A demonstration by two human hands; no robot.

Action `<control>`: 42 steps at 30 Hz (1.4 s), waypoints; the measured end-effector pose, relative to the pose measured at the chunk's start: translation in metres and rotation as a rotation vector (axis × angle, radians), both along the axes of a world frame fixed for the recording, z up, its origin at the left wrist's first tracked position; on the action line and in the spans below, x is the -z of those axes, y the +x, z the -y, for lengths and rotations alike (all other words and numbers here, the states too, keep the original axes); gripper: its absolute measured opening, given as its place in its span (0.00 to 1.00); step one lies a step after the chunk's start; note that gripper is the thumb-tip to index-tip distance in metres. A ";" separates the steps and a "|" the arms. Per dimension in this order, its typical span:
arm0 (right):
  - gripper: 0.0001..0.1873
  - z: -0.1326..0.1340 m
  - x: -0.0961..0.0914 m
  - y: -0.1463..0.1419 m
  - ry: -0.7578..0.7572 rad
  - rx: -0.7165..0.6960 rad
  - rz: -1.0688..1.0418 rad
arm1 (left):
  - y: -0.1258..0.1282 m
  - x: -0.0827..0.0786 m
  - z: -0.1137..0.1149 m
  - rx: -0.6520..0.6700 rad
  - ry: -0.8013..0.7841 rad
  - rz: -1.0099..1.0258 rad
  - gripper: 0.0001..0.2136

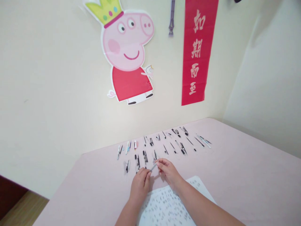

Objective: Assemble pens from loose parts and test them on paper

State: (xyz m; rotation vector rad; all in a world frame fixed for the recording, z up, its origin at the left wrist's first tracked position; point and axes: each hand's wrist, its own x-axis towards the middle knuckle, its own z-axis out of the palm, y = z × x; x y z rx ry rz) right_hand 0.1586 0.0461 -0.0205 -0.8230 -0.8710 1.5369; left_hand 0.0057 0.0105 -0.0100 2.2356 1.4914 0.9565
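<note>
Between my two hands runs a slim grey pen part (pixel 154 166), held above the near edge of the rows of pen pieces. My left hand (pixel 141 183) pinches its lower left end, while the fingers of my right hand (pixel 167 171) close on its upper right end. Whether it is a barrel or a refill is too small to tell. Just beyond the fingers lie dark pen pieces (pixel 145 156) in small groups. Beneath my wrists is a white sheet or pad (pixel 164 207) covered with rows of handwritten marks.
Several more groups of pen parts (pixel 183 148) lie in two rough rows across the pink tabletop (pixel 235 169). Pale-coloured pens (pixel 128 147) are at the left end. Behind the table, the wall carries a cartoon pig cutout (pixel 131 84) and a red banner (pixel 195 62).
</note>
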 end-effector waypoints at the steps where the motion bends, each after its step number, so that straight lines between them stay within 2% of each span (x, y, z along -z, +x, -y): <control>1: 0.18 0.001 -0.001 0.000 -0.003 -0.004 0.000 | 0.000 0.000 0.000 -0.004 -0.001 -0.004 0.13; 22: 0.18 -0.003 0.008 -0.001 -0.047 -0.003 0.040 | 0.002 0.000 0.001 -0.007 0.034 -0.064 0.12; 29: 0.18 0.001 0.000 0.001 -0.058 -0.031 0.003 | 0.003 -0.001 0.001 -0.020 0.027 -0.078 0.12; 36: 0.17 -0.002 0.005 -0.001 -0.058 0.005 0.042 | 0.003 -0.002 0.003 -0.023 0.054 -0.095 0.12; 42: 0.16 0.002 -0.003 0.002 -0.055 -0.021 -0.002 | 0.003 -0.001 0.002 -0.025 0.053 -0.090 0.13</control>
